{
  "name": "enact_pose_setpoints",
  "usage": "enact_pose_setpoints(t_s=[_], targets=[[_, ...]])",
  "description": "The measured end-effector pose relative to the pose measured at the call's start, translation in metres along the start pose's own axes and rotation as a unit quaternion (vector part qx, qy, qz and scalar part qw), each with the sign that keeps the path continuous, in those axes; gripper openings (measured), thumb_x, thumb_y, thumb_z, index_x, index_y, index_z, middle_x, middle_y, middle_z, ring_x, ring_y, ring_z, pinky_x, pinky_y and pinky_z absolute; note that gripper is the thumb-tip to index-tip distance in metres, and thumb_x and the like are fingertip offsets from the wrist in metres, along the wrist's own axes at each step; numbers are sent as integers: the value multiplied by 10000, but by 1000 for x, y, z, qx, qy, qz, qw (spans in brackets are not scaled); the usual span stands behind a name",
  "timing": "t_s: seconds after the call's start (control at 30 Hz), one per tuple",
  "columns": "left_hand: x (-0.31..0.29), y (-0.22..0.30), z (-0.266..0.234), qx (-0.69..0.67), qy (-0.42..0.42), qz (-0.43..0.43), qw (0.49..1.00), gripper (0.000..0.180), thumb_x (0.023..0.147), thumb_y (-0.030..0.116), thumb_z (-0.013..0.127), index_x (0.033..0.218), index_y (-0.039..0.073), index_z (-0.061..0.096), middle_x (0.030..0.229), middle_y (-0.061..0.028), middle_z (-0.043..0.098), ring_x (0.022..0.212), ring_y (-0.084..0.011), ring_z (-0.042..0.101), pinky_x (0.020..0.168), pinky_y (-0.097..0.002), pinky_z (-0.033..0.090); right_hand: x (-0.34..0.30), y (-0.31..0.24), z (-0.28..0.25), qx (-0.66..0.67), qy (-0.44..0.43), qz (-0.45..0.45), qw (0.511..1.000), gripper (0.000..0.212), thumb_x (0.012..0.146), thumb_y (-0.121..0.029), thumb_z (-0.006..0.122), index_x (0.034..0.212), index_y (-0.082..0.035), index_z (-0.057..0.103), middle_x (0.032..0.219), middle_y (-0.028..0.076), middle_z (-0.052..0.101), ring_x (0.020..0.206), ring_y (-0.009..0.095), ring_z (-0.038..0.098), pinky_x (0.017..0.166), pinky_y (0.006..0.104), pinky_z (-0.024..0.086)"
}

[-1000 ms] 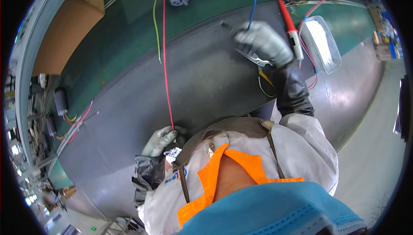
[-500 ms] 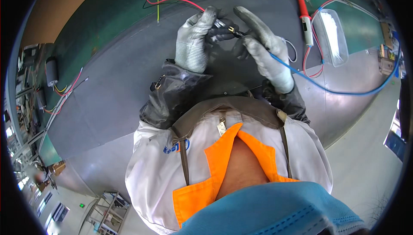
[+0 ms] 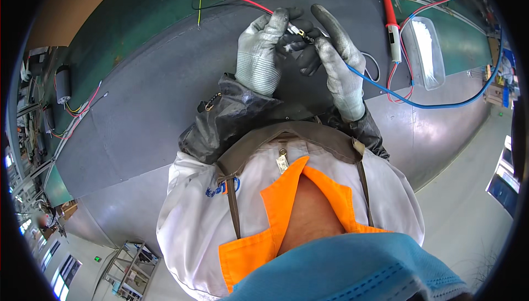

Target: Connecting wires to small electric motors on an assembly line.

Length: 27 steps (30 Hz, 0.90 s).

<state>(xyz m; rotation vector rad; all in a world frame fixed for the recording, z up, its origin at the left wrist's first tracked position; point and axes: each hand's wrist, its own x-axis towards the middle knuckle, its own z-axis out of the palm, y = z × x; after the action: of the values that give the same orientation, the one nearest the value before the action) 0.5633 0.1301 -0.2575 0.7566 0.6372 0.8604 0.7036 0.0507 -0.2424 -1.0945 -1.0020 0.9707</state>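
Observation:
Both my hands wear grey-white gloves with dark fingers, and they meet over the dark mat. My left hand point(image 3: 262, 47) is closed on the end of a red wire point(image 3: 242, 0), pinching a small pale connector point(image 3: 295, 28) between thumb and fingers. Close to my thumb, my right hand point(image 3: 339, 61) grips the dark end of a blue cable point(image 3: 380, 86), its index finger raised. A small brass-coloured tip point(image 3: 301, 33) shows between the hands, against the pale connector; whether it is seated inside is too small to tell. The blue cable runs out below my right palm toward the right.
The dark mat point(image 3: 154, 91) lies on a green bench top point(image 3: 138, 25). To the right are a red-and-white probe point(image 3: 392, 25) and a clear plastic box point(image 3: 438, 72) with white strips. A grey cylinder point(image 3: 63, 83) with coloured wires stands at left. A yellow-green wire point(image 3: 199, 3) lies beyond my hands.
Both hands have shifted slightly right within the picture and come closer together. The brass tip, apart from the pale connector before, is now up against it.

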Motion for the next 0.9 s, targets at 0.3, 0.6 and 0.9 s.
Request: enact_pose_setpoints(t_s=[0.3,0.6,0.9], targets=[[1,-3,5,-79,-27,32,996,432,1056,326,528,1264,-52,560,1091,-205,699,969,-283,711,775,-401,605,-1,5,1,-33,22,-27,999,486,967,-20,541,1450,14,503,1009,56,642,762,43,574,612,195,519],[-1,-8,6,-103,-47,26,993,454,1050,349,539,1295,-33,548,1100,-198,702,992,-266,708,782,-374,584,-8,12,3,41,22,-37,998,492,982,-4,509,1469,41,458,1155,114,640,849,91,628,672,217,554],[-3,-10,22,-84,17,38,996,453,994,373,650,1168,-46,654,889,-134,728,651,-126,636,525,-271,492,-10,16,2,43,15,-62,997,508,982,4,497,1484,41,431,1165,146,646,814,120,651,680,245,559]])
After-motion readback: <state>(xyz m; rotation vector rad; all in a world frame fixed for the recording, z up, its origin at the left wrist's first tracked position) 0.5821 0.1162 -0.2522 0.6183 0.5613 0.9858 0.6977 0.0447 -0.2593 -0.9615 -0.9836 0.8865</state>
